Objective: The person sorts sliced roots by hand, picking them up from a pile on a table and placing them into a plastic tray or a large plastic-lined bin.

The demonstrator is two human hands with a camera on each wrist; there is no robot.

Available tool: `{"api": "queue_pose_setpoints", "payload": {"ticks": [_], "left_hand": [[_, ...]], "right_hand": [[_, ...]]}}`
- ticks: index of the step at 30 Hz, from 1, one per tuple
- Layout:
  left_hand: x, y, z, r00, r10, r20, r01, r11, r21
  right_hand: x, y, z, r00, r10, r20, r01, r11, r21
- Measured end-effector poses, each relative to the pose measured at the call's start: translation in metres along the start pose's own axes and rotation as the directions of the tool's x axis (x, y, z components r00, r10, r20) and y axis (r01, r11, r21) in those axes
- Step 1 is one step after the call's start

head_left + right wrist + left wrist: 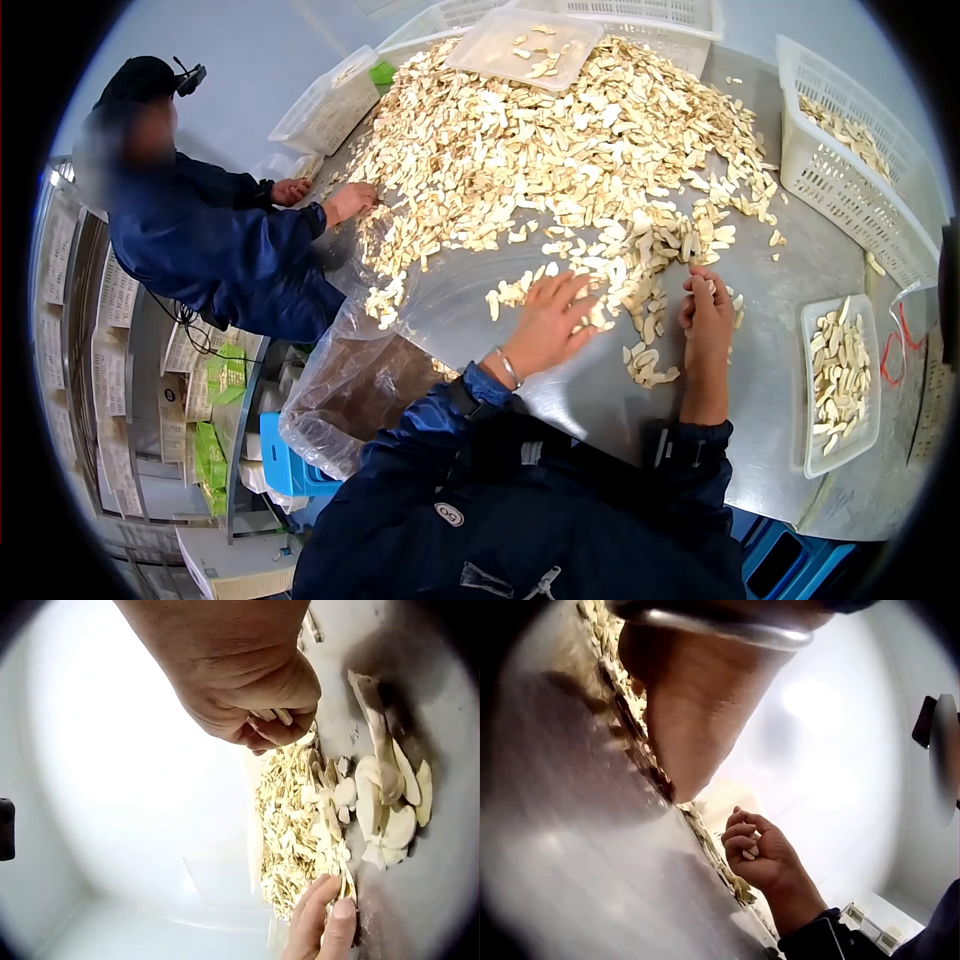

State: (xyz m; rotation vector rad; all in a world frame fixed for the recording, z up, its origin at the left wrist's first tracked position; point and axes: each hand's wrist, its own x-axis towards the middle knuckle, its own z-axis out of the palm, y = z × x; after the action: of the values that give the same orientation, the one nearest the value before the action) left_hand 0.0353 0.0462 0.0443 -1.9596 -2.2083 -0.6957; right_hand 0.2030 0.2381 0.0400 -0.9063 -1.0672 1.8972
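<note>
Head view up. Where are the hands?

Both over the metal table (610, 410). Left hand (545, 325): fingers apart, palm down, at the pile's near edge. Metal bracelet (508, 368) on that wrist.

And its grip?

Open. Whether the fingertips press on any slices, I can't tell from my feeds.

Right hand?

Right hand (708, 320) is raised at the near edge, fingers curled closed. Right wrist view shows me pale slices (266, 715) gripped inside, ends poking out between fingers and palm. Exact count hidden.

Loose stuff near that grip?

Small cluster (648, 366) on the metal, nearer the wearer and just left of the right hand. Big pile of pale slices (540, 140) spreads beyond both hands; shallow tray (478, 52) sits on its far part, a few slices in it.

Further right of the grip?

White tray (808, 390) of slices, well apart from the right hand. Beyond it, slotted basket (850, 205), more slices inside.

Left side?

Second person (220, 240) in dark blue, beyond the left hand; one hand (350, 202) at the pile's left edge. Clear plastic liner (320, 370) hangs nearer the wearer.
</note>
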Motion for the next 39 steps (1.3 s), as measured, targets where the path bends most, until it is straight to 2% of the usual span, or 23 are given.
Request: {"api": "queue_pose_setpoints", "payload": {"ticks": [1,4,7,10,14,18,21,24,28,29,32,35,38,39], "left_hand": [[-0.003,-0.008,-0.001,0.999,-0.006,-0.041,0.008,0.999,0.05],[-0.013,-0.023,-0.015,0.974,-0.195,-0.116,0.214,0.959,0.186],[-0.006,-0.04,-0.027,0.973,-0.206,-0.1,0.221,0.961,0.169],[0.024,-0.045,-0.032,0.977,-0.212,0.002,0.211,0.974,0.08],[0.056,-0.033,-0.016,0.976,-0.188,-0.113,0.197,0.977,0.077],[0.057,-0.028,-0.005,0.959,-0.283,0.002,0.281,0.953,0.116],[0.048,-0.035,-0.003,0.949,-0.315,-0.019,0.315,0.946,0.08],[0.038,-0.044,-0.004,0.921,-0.378,-0.093,0.374,0.925,-0.061],[0.028,-0.053,-0.013,0.834,-0.551,0.006,0.513,0.772,-0.376],[0.017,-0.074,0.002,0.837,-0.547,0.013,0.497,0.75,-0.437],[0.013,-0.074,-0.004,0.812,-0.578,0.081,0.515,0.644,-0.566],[0.014,-0.075,-0.012,0.817,-0.573,0.071,0.528,0.692,-0.492],[0.014,-0.069,-0.023,0.883,-0.469,0.032,0.445,0.813,-0.376],[0.019,-0.062,-0.03,0.914,-0.4,0.068,0.403,0.875,-0.27]], "right_hand": [[0.001,0.0,-0.001,1.0,0.01,-0.008,-0.01,1.0,0.003],[0.001,-0.002,0.0,1.0,0.022,-0.022,-0.022,1.0,-0.002],[0.0,-0.001,0.005,0.999,0.033,-0.01,-0.033,0.999,-0.02],[0.001,0.003,0.006,1.0,0.018,0.019,-0.017,0.999,-0.05],[0.001,0.003,0.005,1.0,0.028,0.01,-0.028,0.998,-0.058],[0.003,0.004,0.006,0.999,0.033,0.019,-0.032,0.998,-0.05],[0.001,0.006,0.006,0.999,0.043,0.031,-0.042,0.998,-0.048],[0.003,0.011,0.007,0.998,0.027,0.052,-0.025,0.999,-0.033],[0.0,0.009,0.011,0.996,0.04,0.08,-0.038,0.999,-0.023],[-0.001,0.007,0.012,0.996,0.045,0.081,-0.042,0.999,-0.031],[-0.005,0.007,0.016,0.993,0.066,0.093,-0.06,0.996,-0.06],[-0.005,0.01,0.017,0.99,0.081,0.118,-0.072,0.994,-0.081],[-0.005,0.011,0.018,0.988,0.084,0.126,-0.074,0.994,-0.081],[-0.004,0.011,0.017,0.989,0.085,0.124,-0.075,0.994,-0.084]]}}
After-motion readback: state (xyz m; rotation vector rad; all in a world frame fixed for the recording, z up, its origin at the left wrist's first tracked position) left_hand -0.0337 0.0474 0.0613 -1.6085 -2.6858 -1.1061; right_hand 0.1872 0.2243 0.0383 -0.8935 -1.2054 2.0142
